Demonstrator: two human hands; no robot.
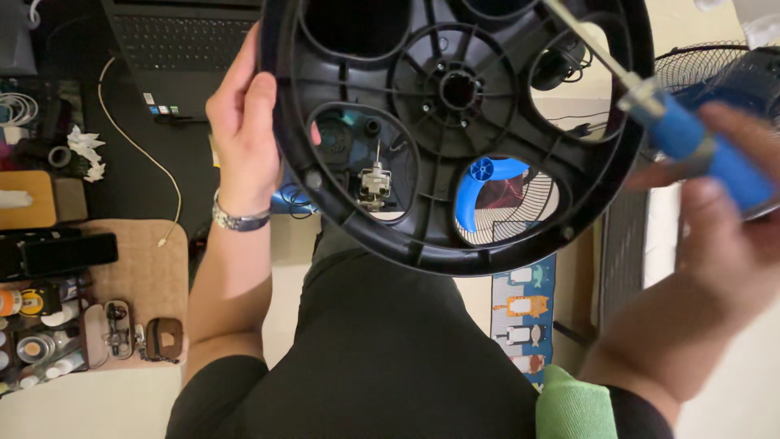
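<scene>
Grip, left: we have our left hand [244, 122] closed on the rim of the black round fan base [455, 122] at its nine o'clock edge, fingers wrapped behind, thumb on the near face.
Grip, right: our right hand [719, 236] is clenched round the blue handle of a screwdriver [691, 138]; the hand is blurred, yet the hold is plain.
Place of the base: we hold it up in the air over our lap, underside toward us, filling the top middle of the view.
Step in hand: we judge that we are bringing the driver to the underside; its metal shaft runs from the handle toward eleven o'clock, crossing the rim at about two o'clock.
Next move calls for: a steady left hand, and the tip set square into a screw head; we cannot tell which screw, as the tip runs off the top edge.
Look of the base: black moulded plastic, a central hub with ribs like spokes, large rounded openings all round it, a raised outer ring.
Seen through the openings: a small metal switch part [375, 183] at seven o'clock of the hub, a blue fan blade [479, 191] over a wire grille [520, 215] at six o'clock.
Around us: a laptop [183, 41] at eleven o'clock, a tan mat [150, 276] with small tools at eight o'clock.
</scene>
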